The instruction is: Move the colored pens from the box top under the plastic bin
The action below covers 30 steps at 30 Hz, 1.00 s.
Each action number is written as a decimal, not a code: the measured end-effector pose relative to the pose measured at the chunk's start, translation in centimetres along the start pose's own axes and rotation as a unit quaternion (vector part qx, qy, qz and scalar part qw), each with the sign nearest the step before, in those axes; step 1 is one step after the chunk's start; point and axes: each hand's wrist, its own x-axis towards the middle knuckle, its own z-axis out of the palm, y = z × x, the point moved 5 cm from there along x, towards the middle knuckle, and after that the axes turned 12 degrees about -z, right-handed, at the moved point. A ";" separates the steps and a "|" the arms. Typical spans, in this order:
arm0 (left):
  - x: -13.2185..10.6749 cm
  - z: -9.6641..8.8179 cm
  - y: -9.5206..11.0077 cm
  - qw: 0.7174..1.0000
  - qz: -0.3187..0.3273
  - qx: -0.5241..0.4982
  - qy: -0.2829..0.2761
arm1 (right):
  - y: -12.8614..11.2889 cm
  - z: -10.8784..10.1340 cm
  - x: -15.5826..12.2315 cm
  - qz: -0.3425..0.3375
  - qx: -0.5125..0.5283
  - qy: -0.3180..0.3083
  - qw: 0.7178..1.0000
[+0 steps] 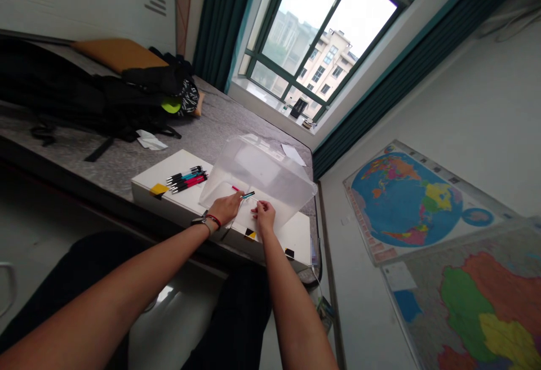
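Note:
My left hand (226,207) is closed in a pinch on a pen (244,193) with a pink and teal barrel, held at the mouth of a clear plastic bin (270,175) that lies tipped on a white board (177,170). My right hand (264,215) rests just right of it with fingers curled, touching the bin's near edge; whether it holds anything is hidden. A row of several pens (188,181), black, teal and pink, lies on the board to the left of the bin.
The board sits on a grey bed (127,155) with a black backpack (97,96), an orange pillow (116,54) and crumpled paper (150,140). Small yellow and black tags (159,189) mark the board. A window (316,37) is behind; maps (406,198) hang on the right wall.

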 end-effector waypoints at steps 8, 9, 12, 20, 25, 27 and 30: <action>0.0 0.0 0.1 0.999 0.044 0.007 -0.013 | 0.0 -0.2 0.0 -0.002 -0.012 -0.011 1.000; -0.1 -0.2 0.2 0.999 0.048 0.003 -0.006 | 0.0 -0.2 0.0 -0.002 -0.015 -0.011 1.000; -0.3 -0.7 0.3 0.998 0.057 -0.017 0.020 | -0.1 -0.2 -0.1 -0.004 -0.020 -0.010 1.000; 0.1 0.4 -0.3 0.997 0.064 -0.025 0.023 | -1.2 0.3 -0.6 -0.013 -0.006 -0.083 0.996; 0.3 1.0 -0.5 0.998 0.055 -0.013 0.022 | -1.7 0.8 -0.9 -0.052 -0.075 -0.145 0.985; 0.3 1.0 -0.5 0.999 0.051 -0.005 0.013 | -1.7 0.9 -0.9 -0.054 -0.089 -0.160 0.982; 0.1 0.7 -0.4 0.999 0.046 0.011 0.009 | -1.8 0.9 -0.7 -0.061 -0.099 -0.163 0.980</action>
